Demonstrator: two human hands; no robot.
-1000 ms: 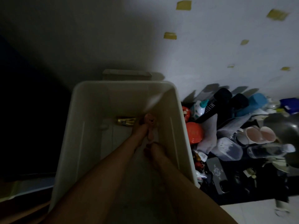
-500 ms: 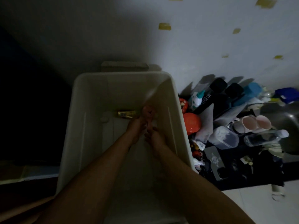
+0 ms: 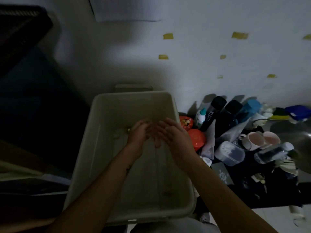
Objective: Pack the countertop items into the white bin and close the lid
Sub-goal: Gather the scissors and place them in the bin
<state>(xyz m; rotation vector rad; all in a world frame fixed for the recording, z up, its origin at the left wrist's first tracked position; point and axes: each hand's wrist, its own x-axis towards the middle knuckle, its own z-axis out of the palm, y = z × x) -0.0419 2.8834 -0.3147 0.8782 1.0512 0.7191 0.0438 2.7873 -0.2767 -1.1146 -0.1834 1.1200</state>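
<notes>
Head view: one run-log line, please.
left hand: over white bin, nothing seen held | right hand: same, fingers relaxed | bin: uncovered | unpacked: orange bowl, black bottle

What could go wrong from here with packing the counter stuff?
1. The black bottle leans in a tight crowd of items; pulling it out could topple neighbours onto the pink mugs.
2. The clear bottle lies on its side and might roll when nearby things are lifted.
3. The light is very dim, so small items beside the white bin could be missed.
</notes>
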